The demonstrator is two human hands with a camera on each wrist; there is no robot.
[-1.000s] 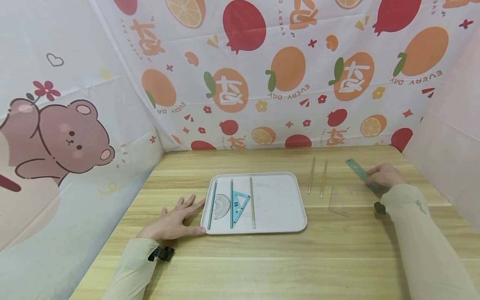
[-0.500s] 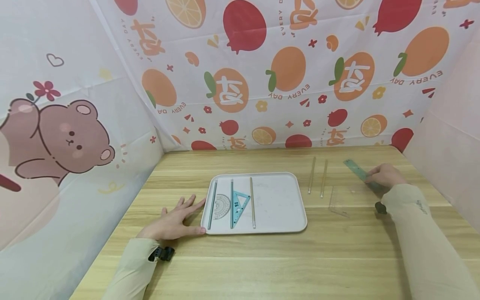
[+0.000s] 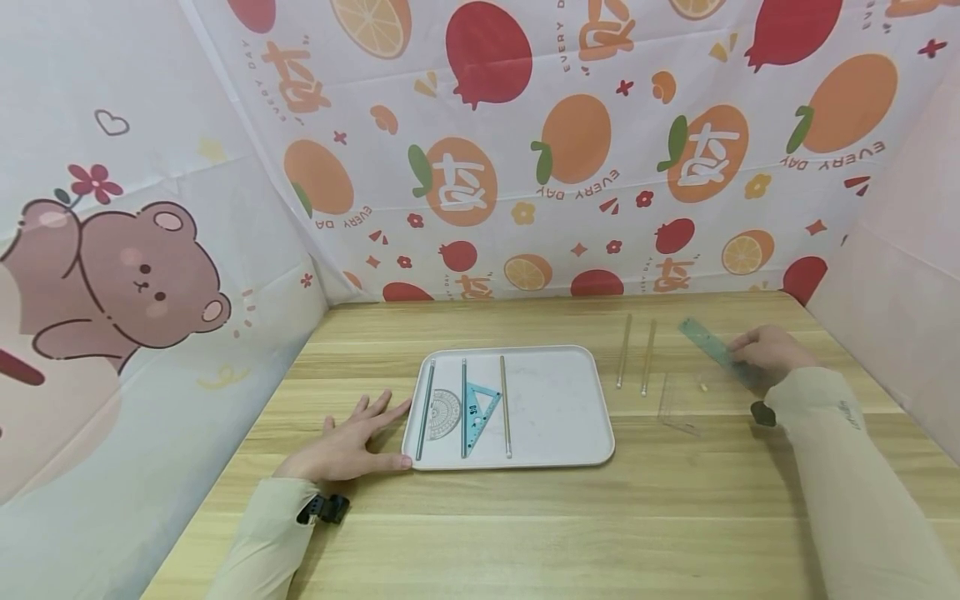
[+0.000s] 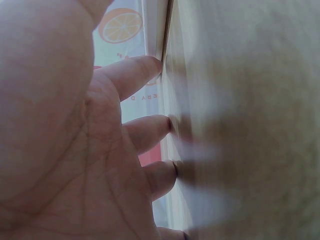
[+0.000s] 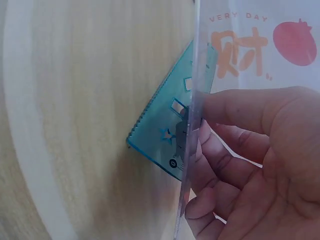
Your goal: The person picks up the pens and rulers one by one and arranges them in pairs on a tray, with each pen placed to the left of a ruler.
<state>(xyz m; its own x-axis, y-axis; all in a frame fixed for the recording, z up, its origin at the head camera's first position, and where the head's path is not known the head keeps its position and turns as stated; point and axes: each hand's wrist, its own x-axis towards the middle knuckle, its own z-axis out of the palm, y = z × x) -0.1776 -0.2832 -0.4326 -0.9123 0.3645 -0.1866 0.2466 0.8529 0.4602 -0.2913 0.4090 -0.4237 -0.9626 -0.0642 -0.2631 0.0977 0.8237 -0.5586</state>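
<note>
In the head view my left hand [image 3: 341,446] lies spread at the left side of the white tray [image 3: 558,446], thumb and a finger touching its rim; the left wrist view shows this palm [image 4: 65,150] with fingertips down. My right hand [image 3: 772,354] pinches a translucent teal ruler [image 3: 705,340] at the far right. In the right wrist view the ruler [image 5: 167,112] has a wavy edge and star and square cutouts. A clear plastic piece [image 5: 185,170] shows edge-on at my right fingers; whether I hold it too, I cannot tell.
Inside the tray lie two dark pencils [image 3: 425,408], a clear protractor [image 3: 444,415], a blue set square [image 3: 480,412] and a tan pencil [image 3: 506,408]. Right of it lie two tan pencils [image 3: 624,350] and a clear angled plastic piece [image 3: 678,427]. Printed cloth [image 3: 517,250] walls the back.
The teal ruler has shifted slightly left with my right hand. My left hand and the tray have stayed put.
</note>
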